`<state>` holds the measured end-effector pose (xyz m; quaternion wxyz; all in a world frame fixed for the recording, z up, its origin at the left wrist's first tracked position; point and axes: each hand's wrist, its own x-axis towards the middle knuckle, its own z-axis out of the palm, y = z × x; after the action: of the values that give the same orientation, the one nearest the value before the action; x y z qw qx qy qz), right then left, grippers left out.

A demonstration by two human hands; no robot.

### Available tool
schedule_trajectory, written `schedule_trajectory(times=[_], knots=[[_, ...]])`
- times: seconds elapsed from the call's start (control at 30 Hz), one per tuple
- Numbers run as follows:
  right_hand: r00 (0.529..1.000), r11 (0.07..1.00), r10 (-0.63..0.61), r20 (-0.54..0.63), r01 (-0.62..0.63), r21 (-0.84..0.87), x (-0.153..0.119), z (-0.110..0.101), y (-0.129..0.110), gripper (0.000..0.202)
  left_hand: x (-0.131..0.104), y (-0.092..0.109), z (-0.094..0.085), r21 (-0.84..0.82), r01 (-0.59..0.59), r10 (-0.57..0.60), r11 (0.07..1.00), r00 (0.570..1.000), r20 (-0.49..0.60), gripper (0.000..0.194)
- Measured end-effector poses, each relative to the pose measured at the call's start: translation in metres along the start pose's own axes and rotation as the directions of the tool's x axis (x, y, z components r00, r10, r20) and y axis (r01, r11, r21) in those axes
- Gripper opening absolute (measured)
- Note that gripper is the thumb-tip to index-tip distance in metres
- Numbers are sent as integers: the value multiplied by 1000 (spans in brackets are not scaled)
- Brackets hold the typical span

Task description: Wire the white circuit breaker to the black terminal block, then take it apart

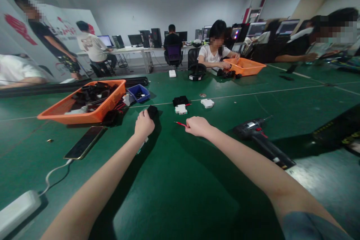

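Note:
My left hand is closed around a small black block-shaped part, held just above the green table. A white and green piece is partly hidden beneath my left wrist. In my right hand, closed in a pinch, is a thin red lead with a metal tip, pointing left toward the black part. Beyond my hands lie a white module, a black part with a bit of red behind it, and a second white module to the right.
An orange basket of black parts and a blue bin stand at left, near a phone cabled to a white power strip. A power drill lies at right. Across the table, a person works at another orange basket.

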<state>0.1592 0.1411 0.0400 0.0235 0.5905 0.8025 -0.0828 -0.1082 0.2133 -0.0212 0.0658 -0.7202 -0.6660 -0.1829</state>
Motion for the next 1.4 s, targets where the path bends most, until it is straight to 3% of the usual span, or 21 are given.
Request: schedule_trajectory(times=[0.1,0.2,0.33,0.4,0.5,0.6,0.7,0.87,1.0,1.23,1.4], knots=[[982,998,-58,179,62,-17,-16,-13,-11,21,0,-1,2,-16,-14,14,1000,1000,-4,65],[932,991,-124,340,131,3,-34,-21,-23,19,0,-2,3,-25,-81,81,996,997,13,67],[872,974,-227,434,210,89,-44,-25,-31,24,1,-4,8,-30,-128,129,991,990,49,68],[901,963,-266,343,233,135,-36,-25,-28,29,2,-6,11,-33,-128,130,991,990,63,73],[973,967,-226,41,219,127,-9,-20,-17,31,4,-7,16,-40,-120,123,992,989,76,80],[973,985,-151,-176,163,60,24,-10,-1,34,4,-9,21,-42,-117,120,992,989,84,83],[955,991,-126,-270,134,13,53,6,13,44,4,-9,23,-35,-125,128,992,988,91,84],[949,989,-149,-277,145,-33,73,29,27,53,0,-8,20,-5,-143,143,990,985,99,80],[938,984,-176,-299,160,-76,56,32,29,49,-4,-5,15,30,-184,182,982,981,65,75],[916,969,-238,-323,200,-145,-9,23,23,37,-3,-4,13,3,-213,213,977,975,69,74],[896,962,-259,-361,272,-15,-49,34,24,26,-1,-6,13,-1,-231,230,973,971,56,75]])
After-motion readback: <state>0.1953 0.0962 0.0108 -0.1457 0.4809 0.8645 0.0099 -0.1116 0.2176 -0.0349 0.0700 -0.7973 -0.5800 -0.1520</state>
